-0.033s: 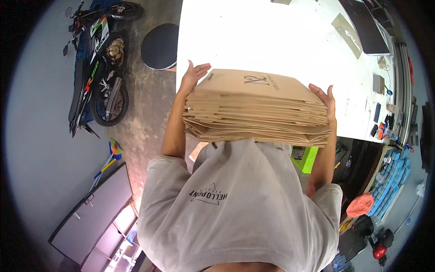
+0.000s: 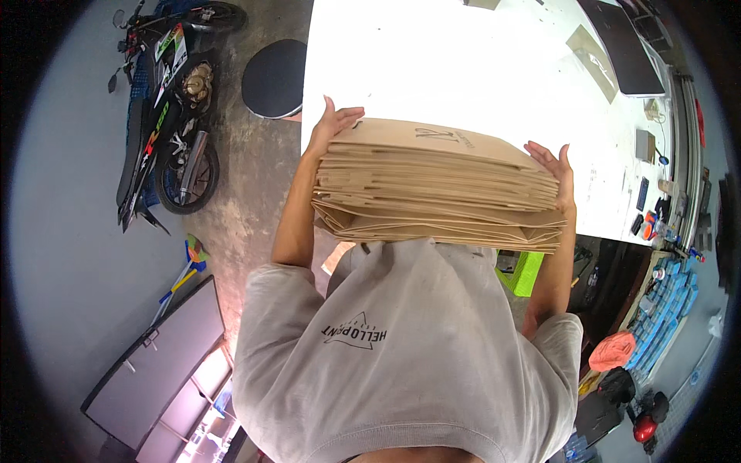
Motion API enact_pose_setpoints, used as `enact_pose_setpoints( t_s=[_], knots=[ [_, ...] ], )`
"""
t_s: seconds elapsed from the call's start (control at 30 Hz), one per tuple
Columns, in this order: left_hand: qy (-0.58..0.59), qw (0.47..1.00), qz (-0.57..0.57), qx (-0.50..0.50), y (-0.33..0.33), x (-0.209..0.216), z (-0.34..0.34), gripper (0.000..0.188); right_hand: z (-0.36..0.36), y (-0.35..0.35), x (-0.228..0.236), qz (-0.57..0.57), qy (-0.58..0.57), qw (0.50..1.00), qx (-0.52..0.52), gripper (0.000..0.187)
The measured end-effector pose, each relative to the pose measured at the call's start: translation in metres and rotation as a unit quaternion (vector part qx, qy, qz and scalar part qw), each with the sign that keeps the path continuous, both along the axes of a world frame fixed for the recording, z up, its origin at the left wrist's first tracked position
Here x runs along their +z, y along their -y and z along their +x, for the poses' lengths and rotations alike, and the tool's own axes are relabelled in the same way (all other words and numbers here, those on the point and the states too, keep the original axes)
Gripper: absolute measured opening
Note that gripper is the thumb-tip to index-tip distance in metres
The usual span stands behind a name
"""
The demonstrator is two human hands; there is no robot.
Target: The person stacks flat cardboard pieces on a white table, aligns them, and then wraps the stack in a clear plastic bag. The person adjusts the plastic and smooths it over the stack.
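Note:
A thick stack of flat-folded brown kraft paper bags [image 2: 436,181] lies between my hands, close against the front of my shirt, at the near edge of the white table [image 2: 432,62]. Dark print shows on the top bag, and the lower bags have loose, gaping folds. My left hand [image 2: 333,127] presses the stack's left end with its palm, fingers stretched toward the top bag. At the opposite end, my right hand [image 2: 554,166] holds the stack the same way, its fingers spread past the far corner. The stack's underside is hidden.
A flat clear packet [image 2: 593,63] and a dark screen [image 2: 627,46] lie at the table's far right. Small tools and a phone [image 2: 642,193] line the right edge. A black round stool [image 2: 274,79] stands left of the table; a bright green crate [image 2: 525,274] sits below it.
The stack's top has tipped, so less of the top bag's face shows and more of the layered edges. My left hand has shifted slightly up and to the right.

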State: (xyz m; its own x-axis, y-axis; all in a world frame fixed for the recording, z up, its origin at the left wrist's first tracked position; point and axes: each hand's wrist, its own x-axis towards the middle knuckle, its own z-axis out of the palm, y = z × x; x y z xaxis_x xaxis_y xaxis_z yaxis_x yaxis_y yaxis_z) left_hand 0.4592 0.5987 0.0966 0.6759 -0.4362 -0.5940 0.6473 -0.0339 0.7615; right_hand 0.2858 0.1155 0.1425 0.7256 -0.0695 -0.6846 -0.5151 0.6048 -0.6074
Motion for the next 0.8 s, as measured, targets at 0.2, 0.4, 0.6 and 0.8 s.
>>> enact_pose_setpoints(
  t_s=[0.2,0.4,0.6,0.8],
  knots=[
    [-0.046,0.995,0.022,0.083,-0.058,-0.033,-0.002,0.089,-0.005,0.005,-0.051,-0.139,0.100,0.985,0.038,0.080],
    [-0.074,0.971,-0.055,0.221,-0.007,0.015,-0.025,0.081,0.009,-0.023,-0.018,-0.146,-0.046,0.982,-0.113,0.077],
    [0.024,0.988,-0.040,0.147,-0.046,-0.038,-0.040,0.076,-0.011,-0.014,-0.028,-0.075,-0.013,0.996,-0.056,0.076],
    [0.025,0.989,-0.090,0.116,-0.035,-0.020,-0.057,0.070,-0.056,0.024,-0.069,-0.193,-0.052,0.979,-0.029,0.069]
  ],
)
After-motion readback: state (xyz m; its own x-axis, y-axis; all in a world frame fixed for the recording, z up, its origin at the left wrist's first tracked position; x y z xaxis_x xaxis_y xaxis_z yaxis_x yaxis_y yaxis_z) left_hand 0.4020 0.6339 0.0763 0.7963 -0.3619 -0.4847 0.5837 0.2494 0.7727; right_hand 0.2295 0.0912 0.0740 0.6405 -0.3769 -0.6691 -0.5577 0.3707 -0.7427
